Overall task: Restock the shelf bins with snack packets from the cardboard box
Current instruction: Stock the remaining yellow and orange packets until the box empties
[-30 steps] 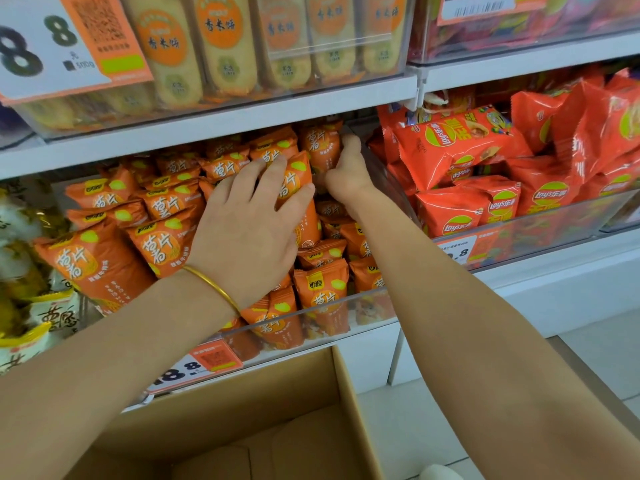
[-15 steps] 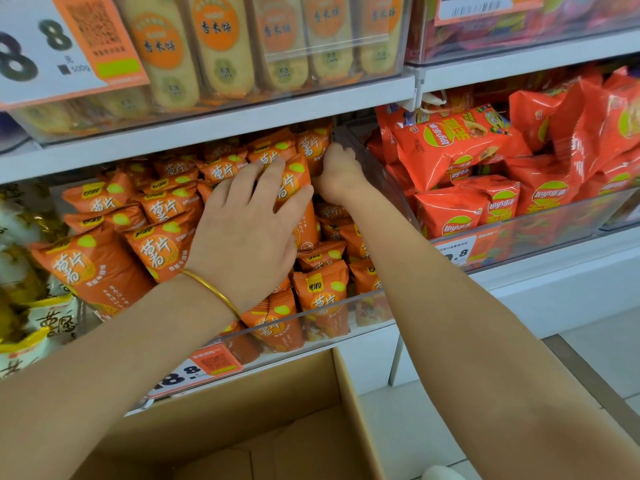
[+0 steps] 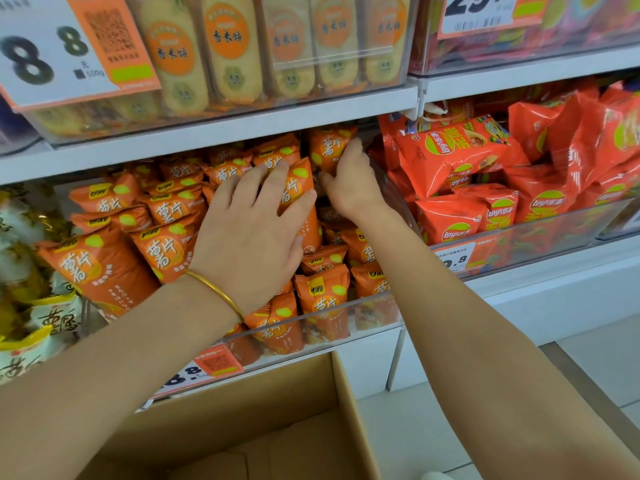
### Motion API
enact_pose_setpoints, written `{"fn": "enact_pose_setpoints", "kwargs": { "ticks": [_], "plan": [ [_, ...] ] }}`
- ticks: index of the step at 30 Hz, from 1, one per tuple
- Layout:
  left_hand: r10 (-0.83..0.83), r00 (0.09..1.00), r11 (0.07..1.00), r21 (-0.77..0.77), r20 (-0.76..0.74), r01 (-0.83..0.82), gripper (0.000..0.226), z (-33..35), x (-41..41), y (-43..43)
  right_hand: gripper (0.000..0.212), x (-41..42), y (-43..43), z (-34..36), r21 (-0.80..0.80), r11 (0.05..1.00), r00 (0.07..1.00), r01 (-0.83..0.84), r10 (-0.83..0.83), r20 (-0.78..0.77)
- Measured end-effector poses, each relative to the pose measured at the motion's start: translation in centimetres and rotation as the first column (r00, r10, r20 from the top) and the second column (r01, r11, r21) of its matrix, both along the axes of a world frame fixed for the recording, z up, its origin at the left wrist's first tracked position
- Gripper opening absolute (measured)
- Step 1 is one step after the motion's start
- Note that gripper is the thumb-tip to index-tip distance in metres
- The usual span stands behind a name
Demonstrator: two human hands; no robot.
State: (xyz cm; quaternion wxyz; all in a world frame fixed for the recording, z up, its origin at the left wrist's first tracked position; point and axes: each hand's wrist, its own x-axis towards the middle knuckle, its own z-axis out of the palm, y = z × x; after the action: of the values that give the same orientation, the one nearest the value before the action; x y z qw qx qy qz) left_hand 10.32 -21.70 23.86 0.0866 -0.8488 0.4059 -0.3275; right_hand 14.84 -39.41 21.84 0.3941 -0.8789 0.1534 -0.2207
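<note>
Orange snack packets fill a clear plastic shelf bin on the middle shelf. My left hand, a gold bangle at its wrist, lies flat with spread fingers on the pile and presses an upright orange packet. My right hand reaches deep into the bin's back right corner. Its fingers touch the right edge of a rear orange packet, with the thumb spread out below. The open cardboard box sits under the shelf between my forearms, and only bare cardboard shows inside it.
A neighbouring clear bin holds red Lay's packets to the right. Rice cracker packs fill the bin on the shelf above. Yellow-white packets lie at the far left. An orange price tag hangs below the bin. Tiled floor lies right of the box.
My right hand's fingers, bunched half a second ago, now stretch up beside the rear packet. My left hand stays pressed on the pile, shifted slightly left.
</note>
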Motion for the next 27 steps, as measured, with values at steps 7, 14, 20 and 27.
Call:
{"fn": "enact_pose_setpoints", "kwargs": {
  "ticks": [7, 14, 20, 27],
  "plan": [
    [0.022, 1.000, 1.000, 0.019, 0.004, -0.022, 0.052, 0.0, 0.0, 0.0, 0.080, 1.0, 0.3, 0.9, -0.115, 0.992, 0.979, -0.046, 0.021, -0.205],
    [0.027, 1.000, 1.000, 0.009, -0.005, -0.027, 0.052, -0.1, 0.2, 0.0, 0.084, 0.3, 0.5, -0.7, -0.160, 0.987, 1.000, 0.009, -0.011, -0.010],
    [0.037, 0.999, 0.999, 0.020, -0.003, -0.037, 0.052, -0.2, 0.2, 0.0, 0.059, 0.4, 0.4, -1.3, -0.193, 0.981, 0.999, 0.011, -0.019, -0.042],
    [0.041, 0.999, 0.999, 0.025, -0.017, -0.040, 0.052, 0.0, 0.0, 0.0, 0.078, -0.3, 0.4, -0.5, -0.166, 0.986, 0.995, -0.014, -0.003, -0.103]
  ]
}}
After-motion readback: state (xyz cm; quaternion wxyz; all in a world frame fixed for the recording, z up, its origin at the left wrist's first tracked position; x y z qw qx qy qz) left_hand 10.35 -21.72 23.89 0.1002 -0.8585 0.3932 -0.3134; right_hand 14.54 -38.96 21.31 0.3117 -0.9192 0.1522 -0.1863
